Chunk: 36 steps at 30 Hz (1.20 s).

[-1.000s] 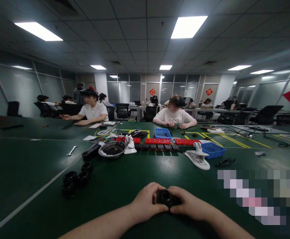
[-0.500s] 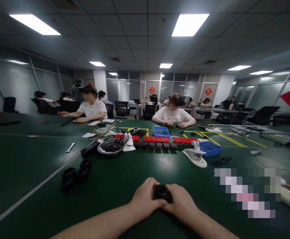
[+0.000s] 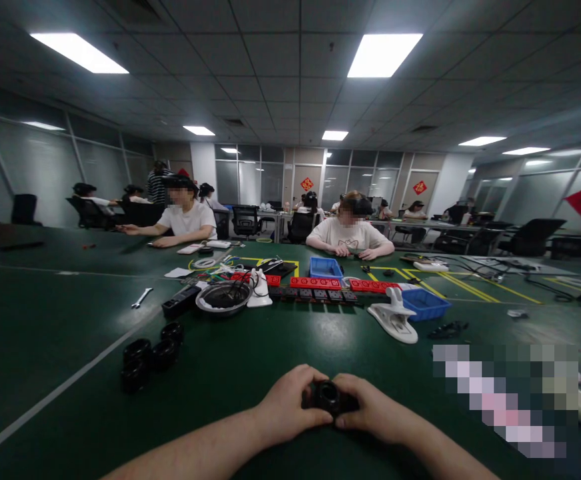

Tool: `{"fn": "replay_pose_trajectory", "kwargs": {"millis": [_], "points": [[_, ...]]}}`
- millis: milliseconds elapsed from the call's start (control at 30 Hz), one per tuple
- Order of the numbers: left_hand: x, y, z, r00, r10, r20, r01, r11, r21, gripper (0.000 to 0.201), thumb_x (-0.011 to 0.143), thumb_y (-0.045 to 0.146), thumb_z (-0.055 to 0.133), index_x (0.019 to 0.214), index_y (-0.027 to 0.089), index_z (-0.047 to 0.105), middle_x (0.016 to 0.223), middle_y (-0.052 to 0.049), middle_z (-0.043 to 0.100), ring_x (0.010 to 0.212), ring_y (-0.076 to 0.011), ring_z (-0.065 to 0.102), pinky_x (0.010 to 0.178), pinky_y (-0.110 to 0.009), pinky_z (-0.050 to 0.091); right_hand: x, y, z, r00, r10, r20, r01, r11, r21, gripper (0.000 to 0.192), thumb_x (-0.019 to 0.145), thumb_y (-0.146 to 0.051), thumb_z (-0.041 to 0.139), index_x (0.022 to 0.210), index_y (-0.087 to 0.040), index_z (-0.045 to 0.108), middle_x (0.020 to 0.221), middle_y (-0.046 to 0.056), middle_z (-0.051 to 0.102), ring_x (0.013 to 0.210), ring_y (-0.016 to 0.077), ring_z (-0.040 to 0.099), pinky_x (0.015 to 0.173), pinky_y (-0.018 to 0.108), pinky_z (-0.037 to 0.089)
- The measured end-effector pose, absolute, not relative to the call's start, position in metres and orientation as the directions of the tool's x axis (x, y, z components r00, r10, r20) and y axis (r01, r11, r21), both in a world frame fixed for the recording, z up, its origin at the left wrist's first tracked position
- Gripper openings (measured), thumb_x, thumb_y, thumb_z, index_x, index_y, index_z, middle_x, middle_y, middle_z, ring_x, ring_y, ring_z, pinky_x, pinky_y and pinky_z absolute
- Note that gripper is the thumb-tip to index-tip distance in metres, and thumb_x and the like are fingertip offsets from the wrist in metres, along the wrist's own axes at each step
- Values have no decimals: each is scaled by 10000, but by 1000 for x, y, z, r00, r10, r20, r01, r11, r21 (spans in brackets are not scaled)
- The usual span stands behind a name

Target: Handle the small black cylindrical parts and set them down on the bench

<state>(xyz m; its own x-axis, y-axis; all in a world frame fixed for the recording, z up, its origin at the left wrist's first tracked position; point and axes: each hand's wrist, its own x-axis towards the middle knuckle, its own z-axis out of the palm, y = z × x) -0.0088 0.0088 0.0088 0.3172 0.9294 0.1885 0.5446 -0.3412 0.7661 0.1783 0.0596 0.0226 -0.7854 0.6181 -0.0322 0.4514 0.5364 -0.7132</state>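
Both my hands meet over the green table (image 3: 250,353) near its front edge. Between them sits a small black round part (image 3: 328,396) with a hole in its top. My left hand (image 3: 290,399) grips it from the left and my right hand (image 3: 370,408) from the right. The fingers hide the part's sides and underside. A cluster of similar black round parts (image 3: 151,355) lies to the left, apart from my hands.
Behind are a metal bowl of cables (image 3: 223,297), a white clamp-like device (image 3: 395,319), two blue bins (image 3: 424,303), red and black socket strips (image 3: 320,287), and a wrench (image 3: 142,297). Two people sit working across the table, more farther back.
My hands and the black part stay together at the same spot; only the camera shifts slightly up and down. Grip looks slightly turned.
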Motion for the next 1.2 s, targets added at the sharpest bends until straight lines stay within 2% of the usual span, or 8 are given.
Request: {"fn": "replay_pose_trajectory", "kwargs": {"millis": [133,267,467,533,667,800,967,1200], "points": [[-8,9,7,302,940,160,557,-310,771,375,581,247,700,917,212,537,832,22,500,695,-132,480,569,-199,363,175,60,15,-723,690,-35,526,518,-675,293,527,-210,712,770,-143,563,745,-16,506,698,144,458,582,216,323],[-6,6,5,253,956,150,587,-275,762,392,552,268,718,882,205,516,791,32,497,652,-124,471,536,-195,346,168,54,8,-633,774,15,646,540,-540,402,468,-360,742,732,-148,526,735,3,523,668,154,453,544,220,300],[-1,3,7,154,970,189,670,-243,702,374,559,256,704,874,195,511,811,19,503,680,-138,472,549,-205,339,159,41,8,-564,818,116,752,566,-337,379,567,-483,641,727,-158,530,724,43,555,658,186,480,570,264,310],[-2,3,9,173,967,188,670,-255,697,371,568,259,699,886,198,517,814,18,503,673,-137,472,546,-206,343,162,40,11,-599,790,133,712,601,-363,412,536,-470,669,773,-158,540,776,47,559,701,198,490,607,275,330],[-8,6,11,323,931,170,579,-337,743,382,610,250,680,958,208,529,841,18,500,619,-107,469,544,-195,364,173,47,19,-742,665,82,493,625,-605,499,550,-331,695,994,-174,529,941,42,545,841,202,491,719,279,362],[-14,10,12,436,885,163,493,-386,780,431,619,227,686,1023,225,535,885,16,494,587,-78,457,552,-182,381,180,54,25,-805,592,-45,415,506,-756,350,622,-210,625,963,-154,567,882,16,548,810,177,498,703,259,370],[-14,10,15,411,896,169,539,-389,748,445,581,243,720,992,218,551,882,9,508,690,-121,477,591,-199,385,179,56,25,-784,617,-67,464,511,-724,178,608,-171,621,782,-141,594,786,-9,516,718,143,473,623,227,348],[-6,5,12,281,948,149,617,-297,729,413,524,345,743,855,194,546,768,26,498,647,-128,460,538,-199,347,171,53,16,-671,740,-58,599,494,-630,302,521,-276,710,716,-145,519,703,-21,503,645,129,444,524,202,298]]}}
